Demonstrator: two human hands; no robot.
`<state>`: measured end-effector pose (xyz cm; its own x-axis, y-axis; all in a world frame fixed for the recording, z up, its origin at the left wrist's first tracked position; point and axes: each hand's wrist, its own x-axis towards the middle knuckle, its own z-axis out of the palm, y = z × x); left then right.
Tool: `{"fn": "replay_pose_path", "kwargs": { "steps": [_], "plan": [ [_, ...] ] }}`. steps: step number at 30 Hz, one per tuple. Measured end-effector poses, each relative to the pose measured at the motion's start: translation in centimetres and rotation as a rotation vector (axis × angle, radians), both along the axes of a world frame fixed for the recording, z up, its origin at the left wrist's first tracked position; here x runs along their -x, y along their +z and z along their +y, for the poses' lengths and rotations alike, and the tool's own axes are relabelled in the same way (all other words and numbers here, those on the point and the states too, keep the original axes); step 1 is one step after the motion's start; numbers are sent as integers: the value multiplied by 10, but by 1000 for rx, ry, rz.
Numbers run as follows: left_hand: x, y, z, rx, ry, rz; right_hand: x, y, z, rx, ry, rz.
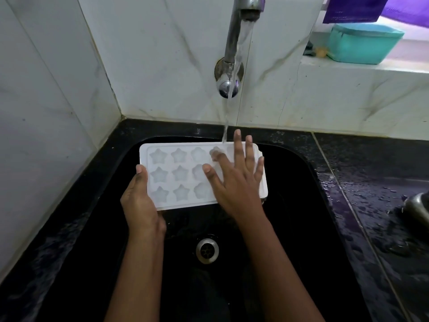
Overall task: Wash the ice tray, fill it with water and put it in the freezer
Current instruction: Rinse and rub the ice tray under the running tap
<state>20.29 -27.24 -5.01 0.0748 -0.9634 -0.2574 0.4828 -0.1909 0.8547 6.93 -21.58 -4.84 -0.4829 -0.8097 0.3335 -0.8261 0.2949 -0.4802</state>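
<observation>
A white ice tray (pixel 176 175) with star-shaped cups is held level over the black sink (pixel 301 205). My left hand (pixel 139 201) grips its left end, thumb on the top rim and fingers underneath. My right hand (pixel 236 180) lies flat on the tray's right half with fingers spread, covering several cups. Water runs from the steel tap (pixel 236 36) and lands on the tray's far edge just left of my right fingertips.
The sink drain (pixel 207 249) lies below the tray. A wet black counter (pixel 371 194) runs along the right, with a steel item (pixel 417 208) at its edge. A teal container (pixel 364 43) sits on the ledge behind. White tiled walls close the left and back.
</observation>
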Motion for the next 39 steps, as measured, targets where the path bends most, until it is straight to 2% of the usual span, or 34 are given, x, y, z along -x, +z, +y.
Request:
{"fn": "replay_pose_path", "kwargs": {
  "steps": [4, 9, 14, 19, 24, 27, 30, 34, 37, 39],
  "plan": [
    [7, 0, 3, 26, -39, -23, -2, -2, 1, -9, -128, 72],
    [2, 0, -3, 42, -14, -13, 2, 0, 1, -17, 23, -2],
    [6, -1, 0, 33, -44, -21, 2, -1, 3, -19, -88, 58],
    [-1, -2, -4, 13, -20, 1, 9, -1, 4, -44, 46, 31],
    [5, -1, 0, 34, -65, -13, 7, -2, 5, -1, -92, 81],
    [0, -1, -4, 20, -49, 8, 4, -5, 3, -49, 34, 71],
    [-8, -1, -9, 5, 0, 14, 11, -4, 4, 45, 90, 53],
    [-17, -1, -16, 5, 21, 36, 21, 1, 5, 268, -68, -57],
    [-22, -1, -20, -6, 0, 15, 24, 0, 4, 295, -95, 4],
    [-22, -3, -19, -7, -38, -8, 22, -2, 4, 242, -73, 34]
  ]
}}
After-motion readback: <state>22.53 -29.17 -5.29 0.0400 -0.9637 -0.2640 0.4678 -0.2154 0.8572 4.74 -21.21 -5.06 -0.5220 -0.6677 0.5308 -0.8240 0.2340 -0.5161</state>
